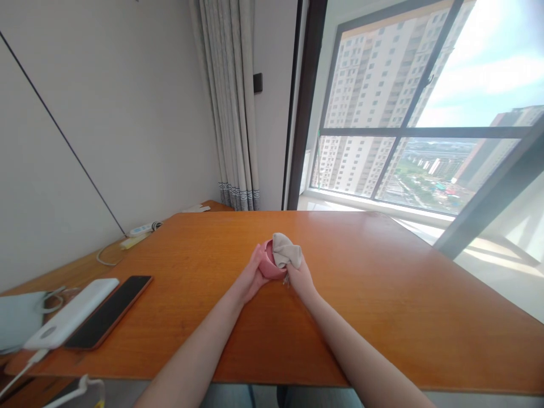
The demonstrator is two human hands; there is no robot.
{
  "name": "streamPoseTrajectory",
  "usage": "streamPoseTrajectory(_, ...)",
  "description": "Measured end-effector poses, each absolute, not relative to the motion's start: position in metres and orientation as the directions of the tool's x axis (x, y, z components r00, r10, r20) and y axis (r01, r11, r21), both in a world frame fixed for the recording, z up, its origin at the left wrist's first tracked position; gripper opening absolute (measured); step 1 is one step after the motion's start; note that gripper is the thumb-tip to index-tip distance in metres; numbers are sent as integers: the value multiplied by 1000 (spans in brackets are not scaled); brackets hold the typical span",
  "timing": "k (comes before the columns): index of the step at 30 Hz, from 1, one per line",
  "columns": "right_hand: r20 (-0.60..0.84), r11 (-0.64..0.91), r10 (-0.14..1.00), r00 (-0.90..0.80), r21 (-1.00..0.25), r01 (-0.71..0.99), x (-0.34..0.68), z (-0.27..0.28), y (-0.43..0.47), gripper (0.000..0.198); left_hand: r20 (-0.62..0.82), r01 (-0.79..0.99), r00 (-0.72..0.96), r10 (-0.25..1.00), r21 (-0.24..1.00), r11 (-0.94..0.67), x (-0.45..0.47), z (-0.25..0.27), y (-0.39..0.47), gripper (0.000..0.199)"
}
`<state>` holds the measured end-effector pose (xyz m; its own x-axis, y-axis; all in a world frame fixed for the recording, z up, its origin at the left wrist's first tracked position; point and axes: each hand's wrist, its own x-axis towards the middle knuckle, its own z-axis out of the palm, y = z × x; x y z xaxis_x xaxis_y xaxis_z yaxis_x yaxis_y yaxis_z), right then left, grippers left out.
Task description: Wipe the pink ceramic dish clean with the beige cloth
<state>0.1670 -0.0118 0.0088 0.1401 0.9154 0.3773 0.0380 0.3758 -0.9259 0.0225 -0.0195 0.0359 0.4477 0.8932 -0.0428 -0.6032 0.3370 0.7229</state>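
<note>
A small pink bowl (272, 270) is tilted over the middle of the wooden table, its opening turned toward the right. My left hand (255, 272) grips it from the left side, fingers wrapped about its wall. A bunched grey cloth (284, 250) lies against the bowl's rim and partly inside it. My right hand (301, 276) is closed on that cloth, pressing it to the bowl's right side. A short frayed bit of the cloth hangs below my right fingers. Much of the bowl's inside is hidden by the cloth.
On the wooden table (382, 294), a dark phone (109, 311) lies at the left beside a white power bank (72, 313) with a cable. A power strip (142, 229) sits by the wall. A curtain (232, 102) and a large window (395, 130) stand beyond the table.
</note>
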Motion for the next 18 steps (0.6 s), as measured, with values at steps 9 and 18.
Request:
streamPoseTrajectory(9, 190, 229, 955, -228, -960, 159, 198, 44, -21, 17, -199, -359, 650, 733, 770, 528, 13, 14, -15, 47)
streamPoseTrajectory(18, 285, 300, 950, -128, -945, 129, 186, 35, -17, 20, -134, -501, 405, 905, 795, 341, 21, 17, -13, 36)
